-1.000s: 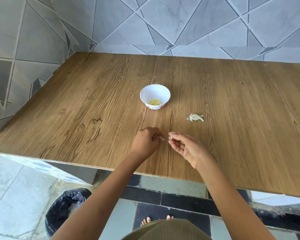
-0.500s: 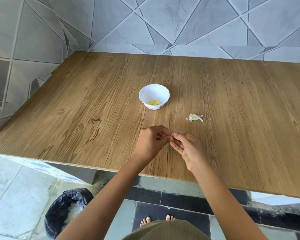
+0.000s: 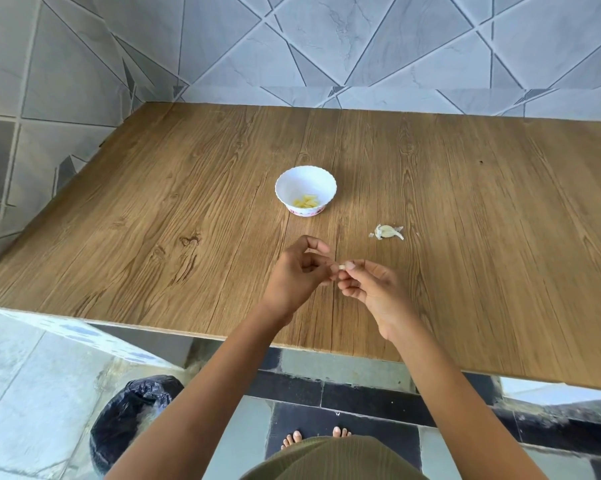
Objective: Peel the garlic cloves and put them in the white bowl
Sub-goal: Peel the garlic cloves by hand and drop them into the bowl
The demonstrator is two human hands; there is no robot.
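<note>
Since a second ago the two hands are seen to have been brought together, and the gap between their fingertips is closed. A small garlic clove (image 3: 342,267) is held in the air above the table (image 3: 153,220), near its front edge and well short of the white bowl (image 3: 333,188). It is pinched between the thumb and forefinger of the right hand (image 3: 373,289), whose other fingers are curled beneath. The thumb and forefinger of the left hand (image 3: 297,273) are closed on its other end, as if the skin is being picked at.

The clove is judged light and firm, slippery once bared, with dry, brittle skin. It is best gripped by one end while the skin is pulled from the other. Its long axis appears to run from hand to hand, roughly level, but which end is the tip cannot be told. Some peeled cloves (image 3: 306,201) are seen in the bowl, and a piece of garlic (image 3: 389,232) lies on the table to its right.
</note>
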